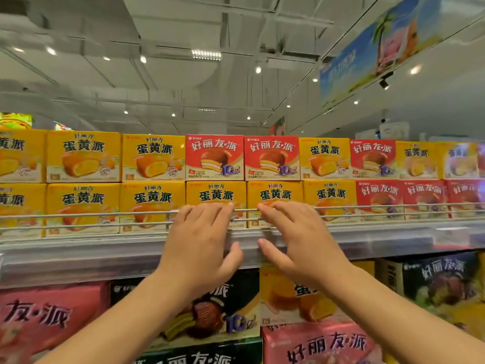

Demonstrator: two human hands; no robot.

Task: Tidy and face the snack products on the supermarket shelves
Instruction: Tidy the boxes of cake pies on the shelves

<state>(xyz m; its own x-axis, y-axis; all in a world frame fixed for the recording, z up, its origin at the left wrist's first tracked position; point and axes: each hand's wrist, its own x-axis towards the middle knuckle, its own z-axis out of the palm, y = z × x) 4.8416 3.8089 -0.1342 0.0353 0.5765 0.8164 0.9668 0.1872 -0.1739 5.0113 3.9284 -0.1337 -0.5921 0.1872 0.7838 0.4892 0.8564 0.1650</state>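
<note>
Hands flat on two yellow boxes, top shelf

Head view: the left hand point(202, 240) and right hand point(299, 237) reach up with fingers straight and spread, holding nothing, fingertips over the wire rail point(105, 213) against the left yellow box point(215, 193) and right yellow box point(275, 193) of the lower row, probably to push them square and level with their neighbours. Two red boxes point(244, 157) sit stacked above (mixed in among yellow ones). The grey shelf edge point(78, 256) runs below; larger pink and black cartons point(52, 311) fill the next shelf under a white ceiling with spotlights
</note>
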